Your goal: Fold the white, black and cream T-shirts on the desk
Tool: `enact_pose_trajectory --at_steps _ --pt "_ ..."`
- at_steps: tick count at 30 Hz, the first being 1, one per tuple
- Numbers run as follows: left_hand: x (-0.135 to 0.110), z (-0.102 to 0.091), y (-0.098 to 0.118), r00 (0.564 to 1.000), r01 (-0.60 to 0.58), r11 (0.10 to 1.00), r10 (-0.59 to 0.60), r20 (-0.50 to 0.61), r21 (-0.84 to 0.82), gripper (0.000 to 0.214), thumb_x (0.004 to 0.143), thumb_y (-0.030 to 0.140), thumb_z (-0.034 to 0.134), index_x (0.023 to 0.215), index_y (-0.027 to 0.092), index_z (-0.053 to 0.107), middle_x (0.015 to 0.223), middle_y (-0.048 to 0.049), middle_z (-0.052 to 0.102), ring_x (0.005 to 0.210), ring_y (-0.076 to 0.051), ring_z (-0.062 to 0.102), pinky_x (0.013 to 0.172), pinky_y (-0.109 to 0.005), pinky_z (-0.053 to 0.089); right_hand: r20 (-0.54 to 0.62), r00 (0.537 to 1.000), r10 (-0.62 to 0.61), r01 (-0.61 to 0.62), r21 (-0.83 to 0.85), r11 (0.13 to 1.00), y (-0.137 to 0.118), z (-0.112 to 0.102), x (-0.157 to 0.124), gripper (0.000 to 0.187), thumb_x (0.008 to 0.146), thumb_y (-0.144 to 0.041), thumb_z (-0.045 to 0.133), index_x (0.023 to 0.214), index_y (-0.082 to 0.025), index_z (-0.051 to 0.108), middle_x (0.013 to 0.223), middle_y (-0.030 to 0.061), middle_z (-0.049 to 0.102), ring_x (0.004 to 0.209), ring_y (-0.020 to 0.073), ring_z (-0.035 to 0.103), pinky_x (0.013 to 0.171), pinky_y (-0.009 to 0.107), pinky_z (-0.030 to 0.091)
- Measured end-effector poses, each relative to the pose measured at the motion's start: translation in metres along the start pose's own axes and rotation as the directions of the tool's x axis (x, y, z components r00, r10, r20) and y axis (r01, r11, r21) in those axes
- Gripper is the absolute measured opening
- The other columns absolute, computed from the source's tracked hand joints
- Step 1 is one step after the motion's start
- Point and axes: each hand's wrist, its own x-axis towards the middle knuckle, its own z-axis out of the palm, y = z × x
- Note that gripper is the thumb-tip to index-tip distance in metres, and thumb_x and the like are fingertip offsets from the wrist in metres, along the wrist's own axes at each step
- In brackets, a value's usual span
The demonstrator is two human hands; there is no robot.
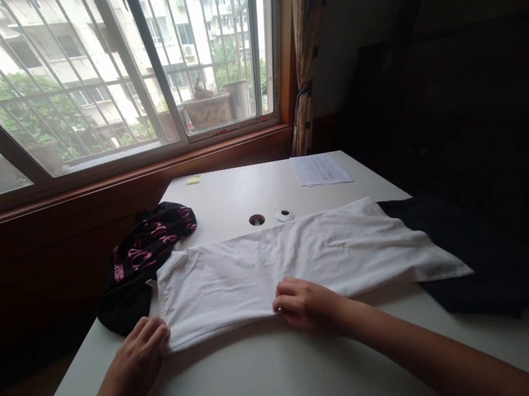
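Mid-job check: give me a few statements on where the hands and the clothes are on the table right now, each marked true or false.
1. The left hand and the right hand both touch the near edge of the white shirt. True.
2. The black garment with pink print lies at the shirt's right end. False: it lies at the left end.
3. A sheet of paper lies on the far side of the table. True.
4. The white shirt is held up in the air. False: it lies flat on the table.
5. The dark cloth covers the shirt's right end. False: the shirt overlaps it.
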Motion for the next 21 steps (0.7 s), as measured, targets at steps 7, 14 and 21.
enact_pose_trajectory --at_steps 7,14,21 --pt "0.017 -0.011 -0.019 0.978 0.199 0.962 -0.208 -0.026 -0.185 0.019 0.098 0.027 0.047 0.099 0.023 0.066 0.102 -0.0072 0.067 0.090 -0.020 0.065 0.079 -0.030 0.054 0.056 0.998 0.028 -0.026 -0.027 0.999 -0.006 -0.003 0.000 0.012 0.089 -0.025 0.068 0.100 -0.020 0.066 0.098 0.0068 0.062 0.092 0.0214 0.056 0.084 0.033 0.047" --pt "0.090 0.011 -0.052 0.881 0.428 0.879 -0.458 -0.117 -0.210 0.047 0.089 0.050 0.054 0.121 0.017 0.062 0.122 -0.0134 0.064 0.114 -0.030 0.063 0.104 -0.044 0.048 0.152 0.986 0.065 -0.028 -0.236 0.971 -0.014 0.001 0.005 0.010 0.089 -0.014 0.057 0.096 -0.017 0.063 0.096 0.0095 0.061 0.090 0.0233 0.053 0.078 0.034 0.046" --pt "0.102 0.015 -0.050 0.804 0.548 0.700 -0.592 0.057 -0.459 0.073 0.078 0.064 0.065 0.131 0.015 0.058 0.124 -0.0149 0.063 0.114 -0.032 0.064 0.098 -0.044 0.052 0.192 0.981 0.030 -0.003 -0.142 0.990 -0.010 -0.012 -0.016 0.013 0.079 -0.009 0.058 0.087 -0.019 0.060 0.090 0.0057 0.061 0.084 0.0203 0.053 0.070 0.031 0.042"
